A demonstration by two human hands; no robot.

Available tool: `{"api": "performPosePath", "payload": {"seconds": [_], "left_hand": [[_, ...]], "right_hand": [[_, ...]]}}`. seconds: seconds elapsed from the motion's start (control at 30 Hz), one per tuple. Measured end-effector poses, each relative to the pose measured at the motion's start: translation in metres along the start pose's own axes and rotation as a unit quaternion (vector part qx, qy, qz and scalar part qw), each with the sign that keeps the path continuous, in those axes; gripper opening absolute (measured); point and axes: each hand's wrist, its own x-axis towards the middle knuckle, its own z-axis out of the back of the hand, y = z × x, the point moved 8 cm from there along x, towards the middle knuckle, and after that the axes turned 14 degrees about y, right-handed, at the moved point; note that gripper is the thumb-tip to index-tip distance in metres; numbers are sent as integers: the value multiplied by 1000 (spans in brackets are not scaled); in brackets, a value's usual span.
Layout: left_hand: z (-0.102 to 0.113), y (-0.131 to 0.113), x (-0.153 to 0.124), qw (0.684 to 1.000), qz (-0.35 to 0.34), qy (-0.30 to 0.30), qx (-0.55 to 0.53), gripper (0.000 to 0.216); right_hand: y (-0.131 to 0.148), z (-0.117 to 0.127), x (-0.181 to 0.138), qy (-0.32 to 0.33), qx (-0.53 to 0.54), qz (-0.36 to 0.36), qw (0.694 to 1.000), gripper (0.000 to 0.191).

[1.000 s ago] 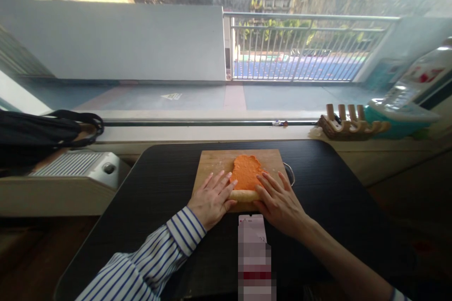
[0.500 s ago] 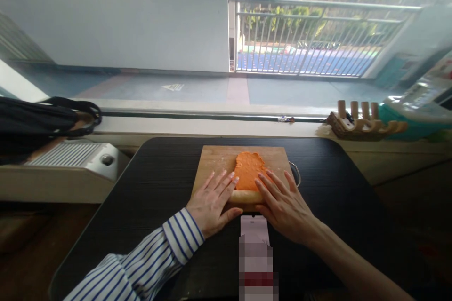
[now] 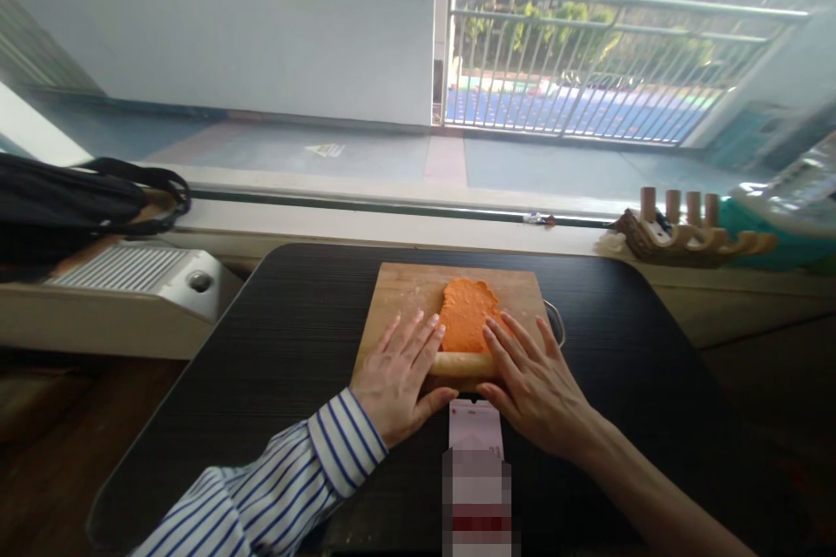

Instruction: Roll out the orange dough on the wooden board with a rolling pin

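Observation:
An orange sheet of dough (image 3: 468, 313) lies flattened on a wooden cutting board (image 3: 400, 291). Across its near edge runs a pale wooden rolling pin (image 3: 463, 364), only its middle showing between my hands. My left hand (image 3: 401, 374), below a striped cuff, rests flat over the pin's left end with fingers stretched out. Over the right end lies my right hand (image 3: 539, 387), also open, its fingertips by the dough's right edge. Both palms hide the pin's ends. The thumbs point inward along the board's near edge.
The board sits on a dark table (image 3: 306, 322), its metal handle (image 3: 556, 322) at the right. A pale phone (image 3: 475, 425), partly blurred out, lies nearer me. Behind are a window ledge, a wooden rack (image 3: 692, 231) and a black bag (image 3: 78, 200); a white heater (image 3: 189, 287) stands left.
The view has shifted slightly, so board and hands appear a little further right. Both hands stay flat on the rolling pin, and the dough looks much the same.

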Motion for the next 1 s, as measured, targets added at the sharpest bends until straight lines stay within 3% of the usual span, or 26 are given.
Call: {"api": "performPosePath", "payload": {"seconds": [0.3, 0.6, 0.77, 1.0], "left_hand": [[-1, 29, 38, 997, 58, 41, -30, 73], [-2, 3, 4, 1000, 12, -21, -2, 76], [-3, 20, 21, 999, 52, -11, -4, 66], [-16, 19, 11, 999, -13, -29, -3, 46]], "right_hand": [[-27, 7, 47, 63, 19, -45, 997, 62], [-6, 0, 11, 3, -21, -15, 1000, 64], [-17, 5, 34, 17, -21, -46, 999, 60], [-18, 6, 25, -2, -6, -32, 999, 54]]}}
